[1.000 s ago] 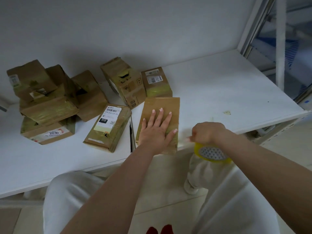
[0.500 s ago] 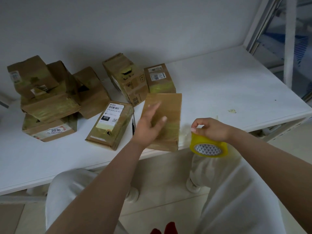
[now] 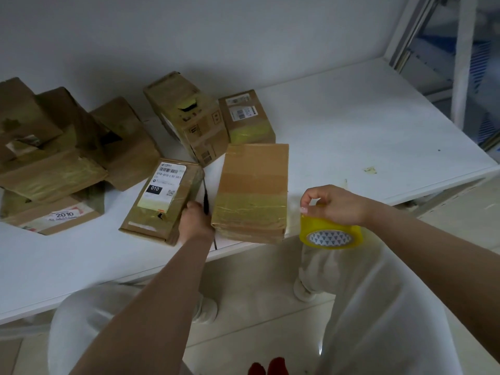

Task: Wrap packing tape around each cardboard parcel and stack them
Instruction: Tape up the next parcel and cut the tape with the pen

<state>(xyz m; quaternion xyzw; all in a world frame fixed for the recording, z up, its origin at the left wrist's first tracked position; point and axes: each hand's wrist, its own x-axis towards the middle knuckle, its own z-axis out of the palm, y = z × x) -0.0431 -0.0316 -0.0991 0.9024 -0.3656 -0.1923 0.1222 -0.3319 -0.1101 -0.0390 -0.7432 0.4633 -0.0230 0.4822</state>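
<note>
A plain brown parcel (image 3: 254, 180) lies at the white table's (image 3: 351, 125) front edge, its near end banded with yellowish tape and overhanging the edge. My left hand (image 3: 195, 225) grips the parcel's left side, with the fingers hidden beside and under it. To the parcel's right, my right hand (image 3: 335, 204) holds a yellow tape roll (image 3: 330, 236) just off the table edge. A faint clear strip seems to run from the roll to the parcel.
A flat parcel labelled 010 (image 3: 159, 201) lies just left of my left hand. Two taped boxes (image 3: 189, 115) (image 3: 247, 117) stand behind. A pile of parcels (image 3: 54, 171) fills the far left. A metal shelf frame (image 3: 460, 63) rises at the right.
My left hand came off the top of the plain parcel and went down to its left side. My right hand has drawn the roll slightly right, away from the parcel.
</note>
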